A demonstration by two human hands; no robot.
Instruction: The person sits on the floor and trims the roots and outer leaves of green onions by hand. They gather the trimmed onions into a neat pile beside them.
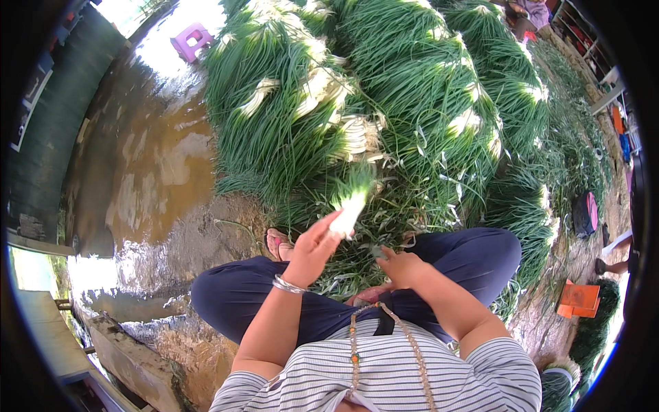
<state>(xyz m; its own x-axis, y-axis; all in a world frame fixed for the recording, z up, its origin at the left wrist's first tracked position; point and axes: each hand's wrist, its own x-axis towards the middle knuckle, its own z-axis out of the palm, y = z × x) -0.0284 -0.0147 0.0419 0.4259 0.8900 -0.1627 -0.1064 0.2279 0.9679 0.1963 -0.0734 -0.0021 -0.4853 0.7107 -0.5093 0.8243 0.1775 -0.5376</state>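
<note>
My left hand, with silver bangles at the wrist, is closed round the white ends of a bunch of green onions. The bunch is held up in front of me, its green leaves pointing away and slightly blurred. Lower and to the right, near my right knee, my right hand is closed, with a small greyish thing at its fingertips that I cannot make out. Beyond the held bunch lies a large heap of green onions, white ends gathered in clumps. Loose green leaves cover the ground between my legs.
More rows of green onions stretch away ahead and to the right. Wet, muddy ground shines at the left, with a purple plastic stool at its far end. A pink and black bag and an orange box lie at the right.
</note>
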